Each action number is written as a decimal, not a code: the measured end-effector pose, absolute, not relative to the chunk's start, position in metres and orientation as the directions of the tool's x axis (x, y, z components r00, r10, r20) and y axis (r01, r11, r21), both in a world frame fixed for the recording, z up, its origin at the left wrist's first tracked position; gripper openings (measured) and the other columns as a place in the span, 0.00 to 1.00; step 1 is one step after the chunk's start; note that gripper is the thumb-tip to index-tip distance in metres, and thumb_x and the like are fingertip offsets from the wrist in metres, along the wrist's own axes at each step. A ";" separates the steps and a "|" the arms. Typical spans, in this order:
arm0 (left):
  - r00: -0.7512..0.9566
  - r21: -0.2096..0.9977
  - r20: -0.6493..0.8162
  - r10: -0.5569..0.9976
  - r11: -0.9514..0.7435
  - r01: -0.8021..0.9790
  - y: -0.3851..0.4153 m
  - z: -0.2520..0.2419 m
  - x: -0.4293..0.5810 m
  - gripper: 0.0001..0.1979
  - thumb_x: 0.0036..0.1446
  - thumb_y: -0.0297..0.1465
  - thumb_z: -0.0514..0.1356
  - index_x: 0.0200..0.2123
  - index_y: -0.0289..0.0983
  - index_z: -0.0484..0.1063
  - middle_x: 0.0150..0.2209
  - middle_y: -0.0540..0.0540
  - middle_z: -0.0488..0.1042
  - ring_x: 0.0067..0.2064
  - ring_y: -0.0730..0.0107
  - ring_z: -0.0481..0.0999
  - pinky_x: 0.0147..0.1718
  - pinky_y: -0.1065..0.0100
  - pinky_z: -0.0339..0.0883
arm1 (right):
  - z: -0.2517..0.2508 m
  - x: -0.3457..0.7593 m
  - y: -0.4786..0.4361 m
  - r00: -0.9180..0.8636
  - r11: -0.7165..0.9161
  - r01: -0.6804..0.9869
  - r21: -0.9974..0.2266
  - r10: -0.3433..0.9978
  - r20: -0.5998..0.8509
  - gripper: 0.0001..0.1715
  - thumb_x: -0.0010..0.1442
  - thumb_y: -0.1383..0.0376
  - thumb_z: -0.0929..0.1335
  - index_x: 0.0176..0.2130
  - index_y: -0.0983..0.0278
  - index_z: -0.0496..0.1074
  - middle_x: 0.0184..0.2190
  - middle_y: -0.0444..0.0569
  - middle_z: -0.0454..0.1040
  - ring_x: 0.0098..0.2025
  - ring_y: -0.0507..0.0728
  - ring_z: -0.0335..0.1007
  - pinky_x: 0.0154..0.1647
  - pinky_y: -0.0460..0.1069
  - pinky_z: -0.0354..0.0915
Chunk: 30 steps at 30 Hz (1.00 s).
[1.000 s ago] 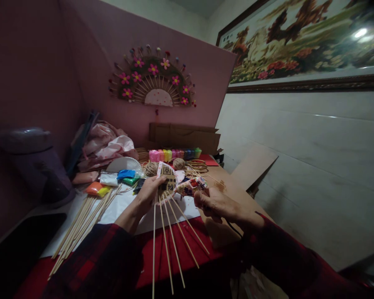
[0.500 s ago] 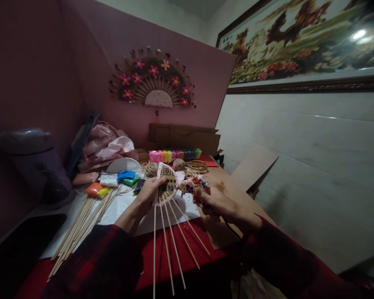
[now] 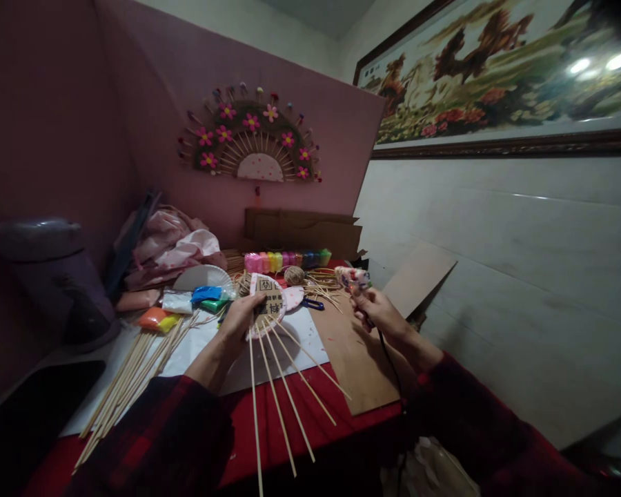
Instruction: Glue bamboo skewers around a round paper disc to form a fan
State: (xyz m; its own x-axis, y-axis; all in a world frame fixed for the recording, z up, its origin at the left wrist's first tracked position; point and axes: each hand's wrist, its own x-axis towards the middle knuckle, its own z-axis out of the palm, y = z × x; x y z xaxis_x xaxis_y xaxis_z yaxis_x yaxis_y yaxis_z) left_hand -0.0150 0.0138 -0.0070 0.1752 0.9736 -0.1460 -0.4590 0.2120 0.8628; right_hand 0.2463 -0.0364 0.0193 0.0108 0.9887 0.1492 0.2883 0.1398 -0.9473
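Note:
My left hand (image 3: pixel 242 316) grips a half-round cardboard piece (image 3: pixel 267 304) with printed characters and a pink-and-white fabric edge. Several thin wooden sticks (image 3: pixel 284 376) fan out from its lower side toward me. My right hand (image 3: pixel 377 310) is closed around a flower-patterned glue gun (image 3: pixel 352 277) with a black cord, held up to the right, apart from the cardboard piece. Behind the cardboard piece lie a pale pink, spotted fabric-covered piece (image 3: pixel 292 298) and a dark blue utility knife (image 3: pixel 313 304).
Loose wooden sticks (image 3: pixel 121 397) lie at left near coloured clay packets (image 3: pixel 158 319). A twine ball (image 3: pixel 294 275) and a row of coloured clay (image 3: pixel 287 260) stand behind. A cardboard sheet (image 3: pixel 367 386) covers the right side. A flowered fan (image 3: pixel 251 134) hangs on the pink panel.
My right hand has drawn the glue gun away from the cardboard piece, to the right and slightly up. The utility knife now shows. My left hand keeps its hold.

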 end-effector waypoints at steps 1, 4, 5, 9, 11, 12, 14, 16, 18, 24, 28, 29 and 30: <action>0.168 0.860 -0.136 0.976 0.201 -0.469 0.015 -0.008 -0.015 0.09 0.52 0.25 0.58 0.34 0.23 0.75 0.27 0.35 0.78 0.24 0.63 0.77 0.22 0.68 0.72 | 0.015 0.252 -0.032 0.014 0.141 0.426 -0.894 0.987 0.162 0.28 0.55 0.43 0.64 0.38 0.65 0.65 0.26 0.43 0.65 0.21 0.48 0.56 0.19 0.43 0.57; 0.146 0.859 -0.129 0.981 0.185 -0.477 0.016 -0.010 -0.014 0.10 0.53 0.25 0.57 0.34 0.22 0.74 0.26 0.35 0.78 0.23 0.63 0.77 0.21 0.69 0.72 | -0.001 0.267 -0.023 0.046 0.087 0.769 -0.633 0.981 0.190 0.24 0.60 0.52 0.61 0.47 0.66 0.66 0.38 0.52 0.72 0.37 0.56 0.68 0.38 0.49 0.64; 0.140 0.859 -0.132 0.981 0.183 -0.479 0.016 -0.010 -0.014 0.10 0.53 0.25 0.57 0.34 0.22 0.74 0.27 0.34 0.78 0.23 0.64 0.77 0.22 0.69 0.72 | -0.007 0.272 -0.022 0.055 0.063 0.826 -0.561 0.980 0.191 0.23 0.61 0.54 0.61 0.50 0.66 0.65 0.43 0.55 0.72 0.42 0.58 0.69 0.43 0.51 0.63; 0.146 0.858 -0.150 0.978 0.202 -0.472 0.016 -0.007 -0.014 0.09 0.54 0.24 0.56 0.34 0.22 0.74 0.27 0.34 0.78 0.24 0.63 0.78 0.23 0.67 0.73 | -0.027 0.287 -0.015 0.130 -0.045 0.919 -0.391 0.973 0.193 0.27 0.63 0.59 0.58 0.58 0.70 0.59 0.54 0.63 0.66 0.54 0.63 0.64 0.51 0.54 0.59; 0.156 0.859 -0.153 0.976 0.209 -0.467 0.015 -0.006 -0.015 0.09 0.53 0.24 0.57 0.34 0.23 0.74 0.27 0.35 0.78 0.24 0.63 0.77 0.23 0.67 0.73 | -0.033 0.293 -0.011 0.153 -0.076 0.935 -0.345 0.967 0.203 0.29 0.63 0.58 0.58 0.59 0.72 0.57 0.56 0.64 0.64 0.57 0.64 0.61 0.53 0.55 0.58; 0.158 0.858 -0.150 0.976 0.208 -0.470 0.016 -0.007 -0.015 0.09 0.53 0.24 0.57 0.34 0.23 0.74 0.27 0.35 0.78 0.24 0.63 0.77 0.22 0.67 0.73 | -0.035 0.295 -0.010 0.154 -0.081 0.941 -0.329 0.967 0.203 0.30 0.63 0.58 0.58 0.59 0.72 0.57 0.57 0.64 0.63 0.58 0.64 0.61 0.53 0.55 0.58; 0.157 0.855 -0.143 0.977 0.202 -0.478 0.016 -0.008 -0.015 0.09 0.53 0.24 0.57 0.34 0.23 0.74 0.27 0.35 0.78 0.23 0.63 0.77 0.22 0.67 0.73 | -0.035 0.296 -0.010 0.142 -0.085 0.953 -0.292 0.974 0.178 0.31 0.63 0.58 0.58 0.60 0.72 0.56 0.57 0.64 0.63 0.58 0.65 0.60 0.53 0.54 0.57; 0.163 0.853 -0.129 0.978 0.194 -0.485 0.017 -0.010 -0.015 0.10 0.53 0.25 0.57 0.34 0.24 0.74 0.27 0.35 0.78 0.24 0.62 0.77 0.22 0.67 0.73 | -0.031 0.292 -0.013 0.140 -0.104 0.967 -0.233 0.980 0.144 0.29 0.62 0.57 0.60 0.58 0.71 0.59 0.55 0.64 0.65 0.56 0.66 0.62 0.52 0.55 0.58; 0.170 0.849 -0.114 0.979 0.185 -0.496 0.017 -0.011 -0.015 0.10 0.53 0.25 0.57 0.35 0.24 0.75 0.27 0.35 0.78 0.24 0.63 0.78 0.23 0.67 0.73 | -0.024 0.282 -0.020 0.165 -0.144 0.981 -0.130 0.972 0.169 0.28 0.61 0.56 0.62 0.55 0.70 0.63 0.51 0.65 0.68 0.53 0.68 0.64 0.49 0.56 0.59; 0.164 0.835 -0.122 0.979 0.191 -0.516 0.012 -0.008 -0.014 0.09 0.53 0.25 0.57 0.35 0.25 0.74 0.27 0.36 0.78 0.23 0.64 0.77 0.20 0.69 0.71 | 0.011 0.239 -0.039 -0.028 0.058 0.997 -0.059 0.907 0.420 0.17 0.61 0.58 0.63 0.45 0.67 0.72 0.42 0.59 0.72 0.45 0.63 0.68 0.44 0.53 0.61; 0.157 0.777 -0.153 0.976 0.217 -0.591 0.009 0.000 -0.016 0.09 0.57 0.25 0.54 0.34 0.25 0.72 0.24 0.38 0.76 0.20 0.69 0.74 0.19 0.71 0.70 | 0.028 0.215 -0.035 -0.128 0.292 0.897 -0.331 0.890 0.437 0.16 0.61 0.57 0.63 0.37 0.63 0.75 0.37 0.52 0.75 0.38 0.57 0.69 0.39 0.50 0.62; 0.145 0.753 -0.151 0.978 0.209 -0.625 0.009 0.004 -0.017 0.10 0.57 0.26 0.53 0.34 0.25 0.72 0.23 0.39 0.76 0.19 0.71 0.73 0.17 0.72 0.68 | 0.028 0.210 -0.032 -0.158 0.321 0.874 -0.365 0.897 0.412 0.16 0.61 0.57 0.63 0.35 0.64 0.75 0.35 0.51 0.76 0.36 0.57 0.69 0.38 0.50 0.62; 0.128 0.720 -0.148 0.981 0.196 -0.666 0.008 0.008 -0.019 0.09 0.57 0.25 0.53 0.34 0.26 0.72 0.22 0.41 0.75 0.18 0.73 0.71 0.15 0.74 0.65 | 0.028 0.205 -0.028 -0.204 0.354 0.853 -0.384 0.902 0.380 0.16 0.61 0.58 0.63 0.33 0.64 0.75 0.33 0.51 0.75 0.35 0.57 0.69 0.37 0.50 0.61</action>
State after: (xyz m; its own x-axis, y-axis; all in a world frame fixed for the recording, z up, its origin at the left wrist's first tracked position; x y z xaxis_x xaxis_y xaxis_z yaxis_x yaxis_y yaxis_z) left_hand -0.0190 0.0084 0.0084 0.1281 0.9807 -0.1480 -0.6658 0.1956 0.7200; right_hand 0.2051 -0.0285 0.0278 -0.2039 0.9024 0.3795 0.8525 0.3543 -0.3843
